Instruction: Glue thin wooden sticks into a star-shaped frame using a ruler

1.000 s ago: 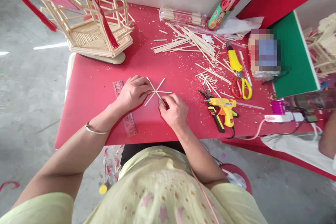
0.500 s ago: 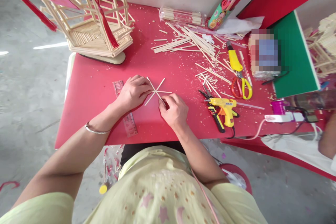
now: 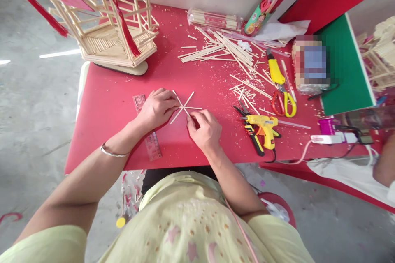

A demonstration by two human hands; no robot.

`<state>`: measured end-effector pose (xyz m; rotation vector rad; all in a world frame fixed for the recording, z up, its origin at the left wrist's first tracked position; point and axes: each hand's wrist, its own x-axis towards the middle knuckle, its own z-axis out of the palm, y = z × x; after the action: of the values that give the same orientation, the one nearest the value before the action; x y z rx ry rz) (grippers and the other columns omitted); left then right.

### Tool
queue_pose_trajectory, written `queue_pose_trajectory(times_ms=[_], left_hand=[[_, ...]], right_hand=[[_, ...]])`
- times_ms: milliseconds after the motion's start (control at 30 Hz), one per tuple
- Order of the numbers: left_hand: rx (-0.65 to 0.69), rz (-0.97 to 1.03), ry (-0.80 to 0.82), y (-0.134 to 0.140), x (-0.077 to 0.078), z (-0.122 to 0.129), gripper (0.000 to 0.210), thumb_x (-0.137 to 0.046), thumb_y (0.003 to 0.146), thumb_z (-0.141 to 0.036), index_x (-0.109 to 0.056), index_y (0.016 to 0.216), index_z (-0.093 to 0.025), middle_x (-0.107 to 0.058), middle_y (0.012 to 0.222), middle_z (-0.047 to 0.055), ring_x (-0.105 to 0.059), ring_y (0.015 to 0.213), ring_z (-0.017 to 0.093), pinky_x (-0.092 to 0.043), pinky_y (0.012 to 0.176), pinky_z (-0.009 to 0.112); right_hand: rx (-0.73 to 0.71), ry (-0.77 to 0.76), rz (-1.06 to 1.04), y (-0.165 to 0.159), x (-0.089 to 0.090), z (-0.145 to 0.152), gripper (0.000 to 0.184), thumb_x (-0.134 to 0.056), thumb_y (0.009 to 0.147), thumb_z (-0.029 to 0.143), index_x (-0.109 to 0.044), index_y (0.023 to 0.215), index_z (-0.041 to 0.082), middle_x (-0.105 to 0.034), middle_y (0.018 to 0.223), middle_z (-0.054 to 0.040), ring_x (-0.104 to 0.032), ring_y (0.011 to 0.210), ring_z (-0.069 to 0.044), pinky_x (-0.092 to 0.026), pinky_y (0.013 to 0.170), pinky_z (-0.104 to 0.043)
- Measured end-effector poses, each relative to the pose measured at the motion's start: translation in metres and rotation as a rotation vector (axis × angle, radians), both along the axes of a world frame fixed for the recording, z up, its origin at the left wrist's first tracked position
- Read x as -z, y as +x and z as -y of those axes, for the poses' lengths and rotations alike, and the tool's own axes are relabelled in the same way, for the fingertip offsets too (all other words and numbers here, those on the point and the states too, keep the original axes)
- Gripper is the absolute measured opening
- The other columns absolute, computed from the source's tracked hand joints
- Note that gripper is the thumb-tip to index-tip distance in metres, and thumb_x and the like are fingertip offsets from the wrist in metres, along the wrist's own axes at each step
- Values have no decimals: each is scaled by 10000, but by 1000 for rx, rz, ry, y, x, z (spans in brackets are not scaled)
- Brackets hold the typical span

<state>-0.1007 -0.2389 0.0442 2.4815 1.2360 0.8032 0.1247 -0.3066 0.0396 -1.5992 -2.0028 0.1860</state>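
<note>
A star of thin wooden sticks (image 3: pixel 187 100), crossed at one centre, lies on the red tabletop (image 3: pixel 108 111) between my hands. My left hand (image 3: pixel 158 108) pinches the end of a stick on the star's left side. On the lower right, my right hand (image 3: pixel 204 129) has thumb and forefinger closed on another stick end. Beneath my left wrist lies a clear ruler (image 3: pixel 152 146), partly covered by my forearm. To the right of my right hand rests a yellow glue gun (image 3: pixel 262 122), on top of pliers with black and yellow handles (image 3: pixel 255 140).
A stick-built pavilion model (image 3: pixel 115 45) with red tassels stands at the back left. Loose sticks (image 3: pixel 210 52) and shavings lie at the back. Scissors (image 3: pixel 289 104) and a yellow-handled cutter (image 3: pixel 275 70) are at right, near a power strip (image 3: pixel 330 139). Another person's arm (image 3: pixel 384 164) shows at the right edge.
</note>
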Motion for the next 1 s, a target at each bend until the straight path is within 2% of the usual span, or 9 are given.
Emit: queue_pose_trajectory(times_ms=[100, 167, 267, 367, 467, 533, 700, 800, 1000], left_hand=[[5, 8, 13, 0, 1, 0, 333, -547, 1084, -357, -848, 1042, -222, -774, 1062, 107, -645, 979, 261, -500, 890, 427], [2, 12, 15, 0, 0, 0, 332, -547, 1081, -352, -848, 1031, -220, -775, 1056, 108, -645, 979, 262, -500, 885, 428], [-2, 23, 4, 1, -1, 0, 325, -555, 1072, -351, -845, 1004, -219, -775, 1040, 108, -647, 963, 260, -504, 867, 424], [-5, 72, 6, 1, -3, -1, 306, -572, 1058, -344, -835, 974, -213, -775, 1046, 106, -646, 936, 248, -521, 883, 429], [-105, 147, 54, 0, -4, -2, 282, -589, 1043, -336, -828, 959, -212, -768, 1053, 102, -653, 940, 242, -542, 899, 431], [-190, 183, 88, -1, -4, -3, 271, -600, 1037, -341, -829, 967, -216, -764, 1044, 95, -662, 950, 240, -551, 905, 426], [-209, 230, 119, -3, -2, -5, 284, -607, 1043, -356, -836, 973, -203, -770, 1012, 91, -684, 922, 226, -565, 889, 401], [-213, 225, 88, -3, 0, -4, 282, -614, 1041, -370, -836, 973, -209, -770, 1015, 92, -691, 927, 226, -568, 894, 396], [-227, 222, 72, -3, -1, -3, 277, -613, 1041, -369, -833, 980, -213, -773, 1021, 84, -696, 928, 215, -574, 902, 377]], right_hand=[[-25, 74, -11, 3, -2, 4, 245, -576, 1089, 325, -799, 1130, 230, -766, 1023, -79, -719, 948, -197, -522, 846, -310], [-95, 84, -4, 2, -5, 10, 250, -569, 1094, 323, -799, 1134, 233, -764, 996, -80, -713, 926, -192, -531, 862, -310], [-226, 49, 11, -8, -11, 27, 248, -571, 1101, 344, -790, 1167, 246, -762, 1017, -76, -706, 933, -188, -538, 872, -305], [-363, -18, 28, -25, -15, 47, 316, -573, 1108, 451, -766, 1233, 233, -754, 1048, -82, -688, 954, -201, -545, 872, -321], [-494, -86, 83, -40, -18, 60, 505, -608, 1063, 613, -716, 1350, 212, -736, 1218, -121, -656, 1046, -247, -558, 898, -367], [-531, -108, 134, -46, -19, 64, 546, -616, 1050, 632, -692, 1388, 209, -708, 1324, -138, -628, 1098, -276, -563, 899, -396], [-501, -125, 157, -50, -20, 65, 368, -551, 1097, 400, -697, 1372, 203, -690, 1368, -128, -597, 1110, -274, -563, 864, -399], [-502, -114, 148, -50, -20, 67, 397, -541, 1054, 265, -666, 1423, 192, -680, 1388, -119, -584, 1086, -265, -566, 845, -396], [-484, -154, 121, -51, -23, 71, 420, -606, 943, 202, -685, 1355, 185, -666, 1351, -131, -557, 1130, -281, -570, 901, -404]])
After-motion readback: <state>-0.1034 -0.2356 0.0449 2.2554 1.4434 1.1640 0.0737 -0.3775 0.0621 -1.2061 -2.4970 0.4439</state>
